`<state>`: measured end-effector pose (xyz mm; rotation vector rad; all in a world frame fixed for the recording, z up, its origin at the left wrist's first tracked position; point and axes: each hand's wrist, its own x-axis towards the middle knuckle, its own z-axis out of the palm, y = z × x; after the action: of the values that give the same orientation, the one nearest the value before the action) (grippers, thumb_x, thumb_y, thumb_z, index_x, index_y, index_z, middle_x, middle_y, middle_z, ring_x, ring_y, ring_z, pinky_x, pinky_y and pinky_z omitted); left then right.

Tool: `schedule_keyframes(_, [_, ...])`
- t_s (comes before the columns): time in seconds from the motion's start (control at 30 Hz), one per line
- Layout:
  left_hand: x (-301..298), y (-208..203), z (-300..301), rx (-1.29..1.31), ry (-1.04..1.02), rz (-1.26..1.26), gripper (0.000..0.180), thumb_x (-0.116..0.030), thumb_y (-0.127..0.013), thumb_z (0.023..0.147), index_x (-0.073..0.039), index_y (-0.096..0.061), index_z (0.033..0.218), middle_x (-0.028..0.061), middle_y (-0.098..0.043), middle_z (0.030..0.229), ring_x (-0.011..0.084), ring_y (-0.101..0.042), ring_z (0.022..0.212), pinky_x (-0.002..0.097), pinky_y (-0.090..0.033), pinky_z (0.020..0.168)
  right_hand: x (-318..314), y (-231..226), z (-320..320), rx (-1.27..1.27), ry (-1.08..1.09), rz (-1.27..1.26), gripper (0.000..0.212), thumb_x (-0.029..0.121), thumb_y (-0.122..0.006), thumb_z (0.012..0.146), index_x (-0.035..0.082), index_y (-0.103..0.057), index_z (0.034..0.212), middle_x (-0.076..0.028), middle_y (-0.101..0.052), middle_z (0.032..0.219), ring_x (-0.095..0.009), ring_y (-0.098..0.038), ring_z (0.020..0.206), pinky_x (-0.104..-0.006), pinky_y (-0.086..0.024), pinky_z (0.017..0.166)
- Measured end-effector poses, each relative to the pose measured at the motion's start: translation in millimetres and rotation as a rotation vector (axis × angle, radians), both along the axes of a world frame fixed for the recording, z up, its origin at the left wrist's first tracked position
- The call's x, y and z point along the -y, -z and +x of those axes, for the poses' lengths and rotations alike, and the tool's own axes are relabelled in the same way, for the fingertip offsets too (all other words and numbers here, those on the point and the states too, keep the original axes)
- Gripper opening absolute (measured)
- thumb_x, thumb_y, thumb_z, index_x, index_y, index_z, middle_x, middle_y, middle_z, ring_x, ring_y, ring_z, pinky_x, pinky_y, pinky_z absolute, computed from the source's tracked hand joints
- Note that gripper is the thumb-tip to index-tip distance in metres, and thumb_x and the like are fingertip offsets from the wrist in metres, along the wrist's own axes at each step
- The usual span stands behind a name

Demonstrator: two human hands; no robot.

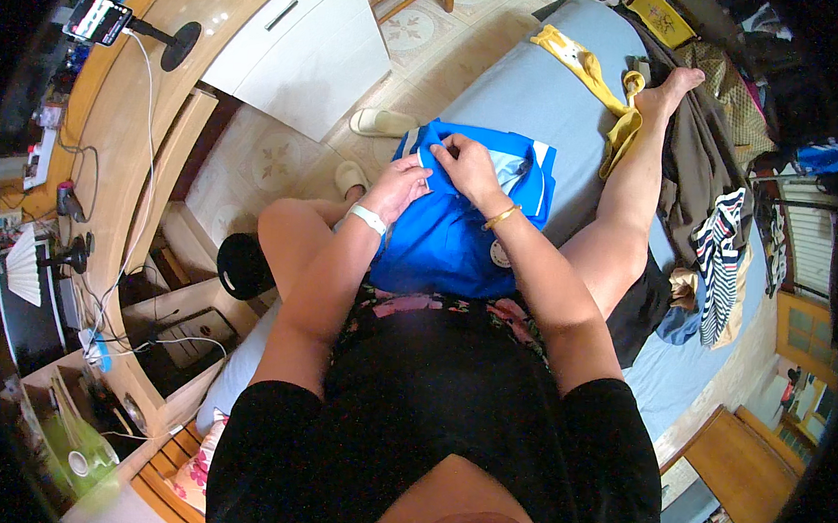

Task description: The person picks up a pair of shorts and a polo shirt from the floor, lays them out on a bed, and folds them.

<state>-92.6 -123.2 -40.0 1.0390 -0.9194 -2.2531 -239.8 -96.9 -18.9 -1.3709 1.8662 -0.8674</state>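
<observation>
A bright blue shirt [443, 239] with a white and light-blue collar lies on my lap, spread over the bed's edge. My left hand [399, 184], with a white band at the wrist, pinches the shirt's fabric near the collar on the left. My right hand [468, 165], with a gold bangle at the wrist, grips the collar just beside it. Both hands nearly touch each other. I sit on the bed with my right leg stretched out along the mattress.
The bed has a grey-blue sheet [529, 89]. A yellow garment [595, 78] lies near my foot, a striped garment [719, 247] and other clothes at the right. Slippers [380, 121] lie on the tiled floor. A curved wooden desk [126, 127] with a phone on a stand [98, 18] runs along the left.
</observation>
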Motion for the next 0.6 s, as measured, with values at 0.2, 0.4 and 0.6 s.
schedule_keyframes(0.2, [6,18,9,0.337,-0.140,-0.413,0.024,-0.002,-0.050,0.079,-0.002,-0.054,0.102,0.0065,-0.058,0.093,0.0140,-0.055,0.082,0.0252,-0.043,0.076,-6,-8,-25,0.084,-0.049,-0.288,0.027,0.022,-0.057,0.078,0.002,-0.059,0.096,-0.019,-0.060,0.088,-0.030,-0.059,0.079,-0.0332,-0.046,0.070])
schedule_keyframes(0.4, [14,42,10,0.582,-0.177,-0.470,0.034,-0.007,-0.058,0.077,0.004,-0.050,0.108,0.0107,-0.058,0.096,0.0176,-0.056,0.085,0.0259,-0.044,0.076,-52,-6,-106,-0.334,0.201,-0.225,0.020,0.013,-0.055,0.075,0.001,-0.059,0.090,-0.018,-0.058,0.086,-0.033,-0.055,0.083,-0.0371,-0.044,0.075])
schedule_keyframes(0.6, [18,35,3,0.631,-0.098,-0.466,0.031,-0.020,-0.064,0.074,0.004,-0.059,0.093,0.0087,-0.061,0.083,0.0148,-0.056,0.075,0.0250,-0.043,0.067,-71,5,-114,-0.298,0.245,0.167,0.042,0.031,-0.062,0.071,-0.001,-0.056,0.098,-0.019,-0.059,0.092,-0.032,-0.057,0.086,-0.0367,-0.045,0.076])
